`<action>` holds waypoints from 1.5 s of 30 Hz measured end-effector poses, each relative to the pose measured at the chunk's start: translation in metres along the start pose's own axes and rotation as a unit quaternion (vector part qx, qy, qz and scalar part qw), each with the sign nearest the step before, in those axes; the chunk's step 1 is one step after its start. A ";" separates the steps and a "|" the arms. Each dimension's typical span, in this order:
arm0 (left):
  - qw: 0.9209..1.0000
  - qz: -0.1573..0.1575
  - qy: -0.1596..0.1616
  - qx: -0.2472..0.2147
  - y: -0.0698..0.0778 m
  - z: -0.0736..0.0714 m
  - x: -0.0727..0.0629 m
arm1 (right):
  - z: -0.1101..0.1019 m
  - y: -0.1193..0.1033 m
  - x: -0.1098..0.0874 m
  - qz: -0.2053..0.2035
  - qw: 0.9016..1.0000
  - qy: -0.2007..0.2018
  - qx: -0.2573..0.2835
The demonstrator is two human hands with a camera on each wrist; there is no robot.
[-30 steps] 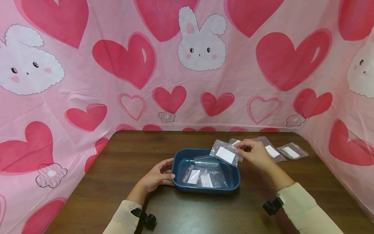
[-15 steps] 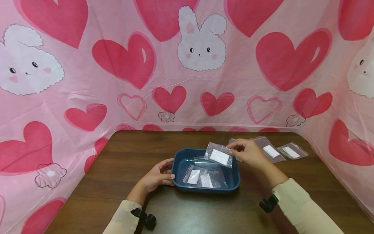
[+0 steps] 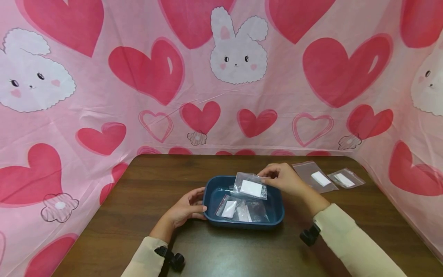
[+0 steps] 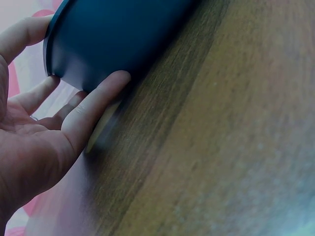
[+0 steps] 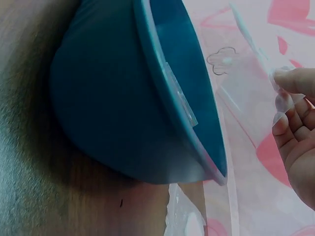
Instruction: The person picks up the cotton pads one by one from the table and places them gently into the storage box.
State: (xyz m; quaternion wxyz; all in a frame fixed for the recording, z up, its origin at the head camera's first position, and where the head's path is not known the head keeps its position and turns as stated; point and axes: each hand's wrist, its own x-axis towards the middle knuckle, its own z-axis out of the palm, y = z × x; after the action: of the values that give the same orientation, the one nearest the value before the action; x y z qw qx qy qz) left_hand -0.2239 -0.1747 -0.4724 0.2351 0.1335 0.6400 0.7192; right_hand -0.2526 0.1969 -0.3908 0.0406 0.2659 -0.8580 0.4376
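My left hand [image 3: 188,207] holds the left end of a dark blue plastic tub [image 3: 242,224]. In the left wrist view, the thumb presses the tub's wall while other fingers reach round the end. Over the tub's back right part, my right hand [image 3: 282,179] pinches a clear zip bag [image 3: 251,188] with a white rectangular piece inside. The right wrist view shows thumb and fingertips on the bag's edge, above the rim. Inside the tub lie a zip bag with a white piece [image 3: 229,209] and another [image 3: 243,213], overlapping; the held bag partly hides what is behind.
Two more zip bags with white pieces lie at the table's back right, a larger one [image 3: 315,177] and a smaller one [image 3: 346,179]. The brown wooden table [image 3: 166,173] meets a pink heart-patterned cloth [image 3: 287,96] behind and at the sides.
My right hand has moved left with the pinched zip bag, carrying it farther over the tub. The left hand and the tub have stayed in place.
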 end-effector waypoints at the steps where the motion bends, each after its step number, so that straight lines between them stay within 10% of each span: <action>1: 1.000 0.000 -0.002 0.000 0.000 0.000 0.000 | 0.001 0.000 0.001 0.002 1.000 -0.004 0.001; 19: 1.000 0.003 -0.008 0.003 0.000 -0.001 0.001 | 0.013 -0.039 0.019 -0.048 0.996 -0.073 0.019; 45: 1.000 0.005 -0.017 -0.003 0.000 -0.003 0.001 | 0.045 -0.011 0.059 -0.050 0.981 -0.187 0.023</action>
State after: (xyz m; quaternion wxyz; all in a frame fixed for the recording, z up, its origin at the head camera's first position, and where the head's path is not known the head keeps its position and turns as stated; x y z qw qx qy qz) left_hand -0.2259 -0.1766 -0.4724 0.2426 0.1478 0.6330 0.7202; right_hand -0.2903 0.1327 -0.3926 -0.1048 0.3861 -0.8261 0.3969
